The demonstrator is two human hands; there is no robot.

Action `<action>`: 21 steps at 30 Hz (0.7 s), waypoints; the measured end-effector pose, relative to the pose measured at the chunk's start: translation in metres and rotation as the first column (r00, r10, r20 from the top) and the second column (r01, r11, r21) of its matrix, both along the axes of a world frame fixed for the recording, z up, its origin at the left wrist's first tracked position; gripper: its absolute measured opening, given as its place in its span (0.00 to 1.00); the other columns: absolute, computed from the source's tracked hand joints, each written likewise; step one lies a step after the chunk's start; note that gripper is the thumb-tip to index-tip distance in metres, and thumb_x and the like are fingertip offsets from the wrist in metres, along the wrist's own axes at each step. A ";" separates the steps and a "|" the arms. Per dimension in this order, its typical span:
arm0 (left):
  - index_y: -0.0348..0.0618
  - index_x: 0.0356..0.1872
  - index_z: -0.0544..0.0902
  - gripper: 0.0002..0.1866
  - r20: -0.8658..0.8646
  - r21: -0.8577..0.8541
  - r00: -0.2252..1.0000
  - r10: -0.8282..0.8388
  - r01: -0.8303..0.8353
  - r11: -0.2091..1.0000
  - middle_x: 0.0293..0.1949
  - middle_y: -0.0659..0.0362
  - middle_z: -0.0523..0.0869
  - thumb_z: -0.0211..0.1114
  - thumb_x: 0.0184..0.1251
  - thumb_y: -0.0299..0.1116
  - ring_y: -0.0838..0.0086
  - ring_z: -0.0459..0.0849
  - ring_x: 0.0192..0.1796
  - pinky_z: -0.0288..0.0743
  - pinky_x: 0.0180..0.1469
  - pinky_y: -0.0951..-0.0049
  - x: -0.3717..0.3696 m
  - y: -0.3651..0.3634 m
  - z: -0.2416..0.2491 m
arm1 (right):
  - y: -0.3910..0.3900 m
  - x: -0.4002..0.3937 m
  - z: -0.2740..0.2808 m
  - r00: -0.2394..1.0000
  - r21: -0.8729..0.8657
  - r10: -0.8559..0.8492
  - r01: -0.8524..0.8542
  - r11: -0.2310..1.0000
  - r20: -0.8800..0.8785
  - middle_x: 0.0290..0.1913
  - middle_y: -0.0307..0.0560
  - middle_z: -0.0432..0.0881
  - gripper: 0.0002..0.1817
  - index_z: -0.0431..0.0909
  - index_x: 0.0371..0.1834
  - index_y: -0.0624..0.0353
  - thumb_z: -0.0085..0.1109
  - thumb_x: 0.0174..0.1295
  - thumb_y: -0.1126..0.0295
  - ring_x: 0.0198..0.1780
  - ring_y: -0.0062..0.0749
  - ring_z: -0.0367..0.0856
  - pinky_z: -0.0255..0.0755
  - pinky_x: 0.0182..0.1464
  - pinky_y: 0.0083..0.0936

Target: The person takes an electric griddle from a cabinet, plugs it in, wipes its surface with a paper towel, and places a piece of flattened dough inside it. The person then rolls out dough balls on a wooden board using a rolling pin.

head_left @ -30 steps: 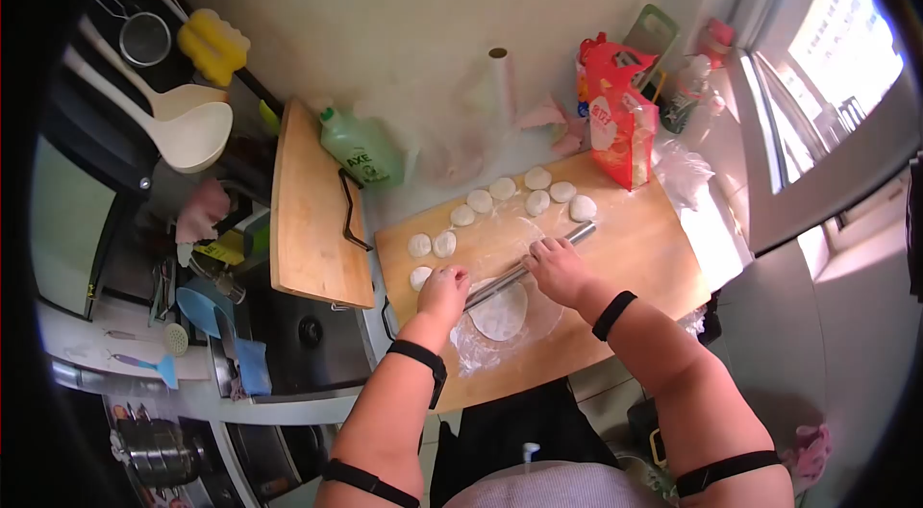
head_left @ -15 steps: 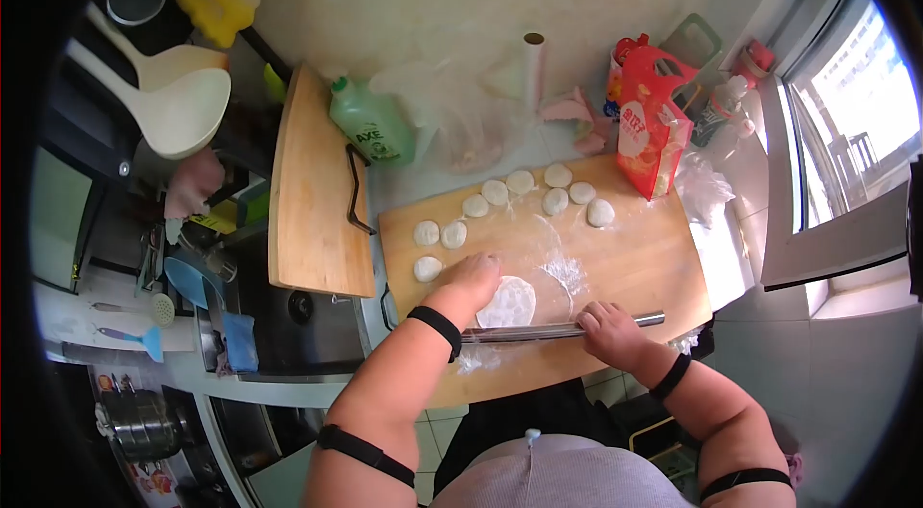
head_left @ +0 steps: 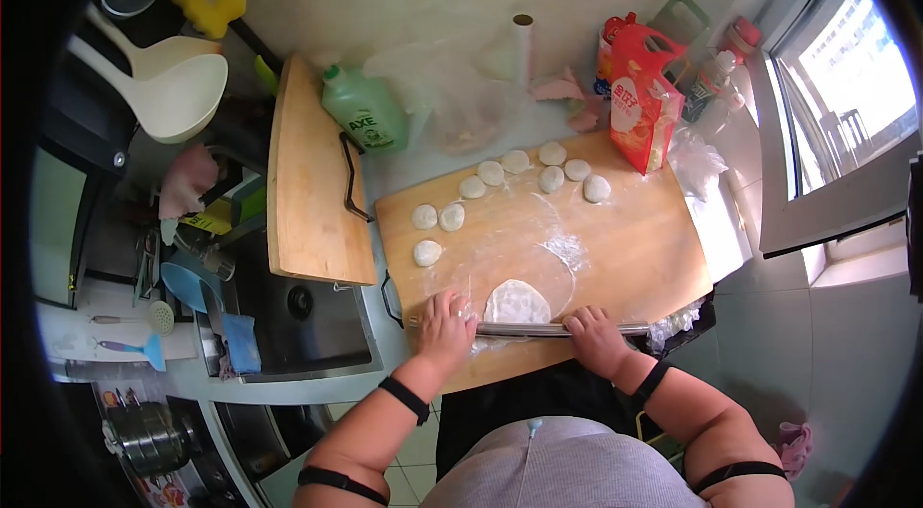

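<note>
A steel rolling pin point(head_left: 524, 329) lies crosswise near the front edge of a wooden board point(head_left: 635, 248). My left hand point(head_left: 444, 330) is closed over its left part, and my right hand point(head_left: 596, 342) grips it towards the right. Just beyond the pin, between my hands, lies a flattened white dough round point(head_left: 516, 301), its near edge at the pin. Several small dough pieces point(head_left: 452, 217) are spread along the far and left parts of the board. Loose flour point(head_left: 565, 250) dusts the board's middle.
Behind the board stand a red flour bag point(head_left: 642, 109), a green AXE bottle point(head_left: 365, 111) and a paper-like roll point(head_left: 522, 51). A second wooden board point(head_left: 317, 191) stands at the left beside the sink point(head_left: 322, 330). An open window point(head_left: 846, 114) is on the right.
My left hand has left the dough round and come back onto the pin's left part. The pin has shifted slightly left with my right hand still on it. The camera view has shifted a little.
</note>
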State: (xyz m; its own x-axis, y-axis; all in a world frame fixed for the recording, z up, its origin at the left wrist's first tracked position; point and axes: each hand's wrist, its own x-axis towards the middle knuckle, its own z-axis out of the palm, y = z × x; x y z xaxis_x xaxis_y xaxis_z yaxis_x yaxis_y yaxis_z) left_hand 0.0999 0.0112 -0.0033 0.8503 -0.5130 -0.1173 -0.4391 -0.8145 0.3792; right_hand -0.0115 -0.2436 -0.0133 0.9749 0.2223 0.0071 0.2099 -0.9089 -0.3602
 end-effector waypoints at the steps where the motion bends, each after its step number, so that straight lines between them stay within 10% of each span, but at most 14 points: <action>1: 0.40 0.50 0.72 0.22 0.036 0.015 0.999 -0.032 0.032 0.999 0.57 0.50 0.68 0.61 0.53 0.35 0.56 0.65 0.60 0.57 0.61 0.56 -0.009 0.006 -0.004 | 0.003 -0.002 -0.003 0.999 0.015 -0.037 0.036 0.999 0.026 0.40 0.46 0.72 0.13 0.71 0.38 0.56 0.52 0.47 0.70 0.46 0.41 0.72 0.66 0.48 0.36; 8: 0.40 0.65 0.56 0.38 0.168 0.080 0.977 -0.128 0.116 0.990 0.68 0.50 0.54 0.60 0.54 0.41 0.58 0.51 0.70 0.41 0.68 0.49 0.012 0.001 -0.011 | 0.007 0.035 0.001 0.978 -0.106 -0.201 0.196 0.975 -0.047 0.69 0.56 0.51 0.35 0.59 0.65 0.56 0.51 0.54 0.53 0.71 0.48 0.48 0.45 0.65 0.55; 15: 0.36 0.66 0.53 0.38 0.268 0.050 0.963 -0.030 0.018 0.999 0.69 0.47 0.49 0.56 0.57 0.41 0.55 0.49 0.70 0.39 0.68 0.48 0.083 -0.035 -0.013 | -0.026 0.135 -0.007 0.928 -0.178 -0.343 0.366 0.914 0.147 0.69 0.57 0.51 0.35 0.56 0.65 0.59 0.45 0.58 0.51 0.71 0.46 0.47 0.43 0.66 0.53; 21: 0.34 0.66 0.54 0.41 -0.032 0.034 0.974 -0.226 0.227 0.973 0.69 0.47 0.52 0.57 0.53 0.46 0.57 0.49 0.71 0.38 0.69 0.54 -0.016 0.007 -0.011 | -0.017 0.022 0.008 0.987 -0.160 -0.141 0.128 0.979 -0.073 0.69 0.55 0.53 0.39 0.55 0.66 0.59 0.50 0.54 0.50 0.70 0.47 0.51 0.43 0.67 0.50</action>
State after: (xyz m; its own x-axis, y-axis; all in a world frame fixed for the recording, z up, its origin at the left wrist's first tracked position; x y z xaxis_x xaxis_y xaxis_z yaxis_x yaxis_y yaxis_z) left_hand 0.0843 0.0177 -0.0139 0.7088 -0.6866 -0.1619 -0.6035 -0.7091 0.3648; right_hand 0.0110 -0.2603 -0.0053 0.9917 0.0808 -0.1002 0.0566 -0.9729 -0.2242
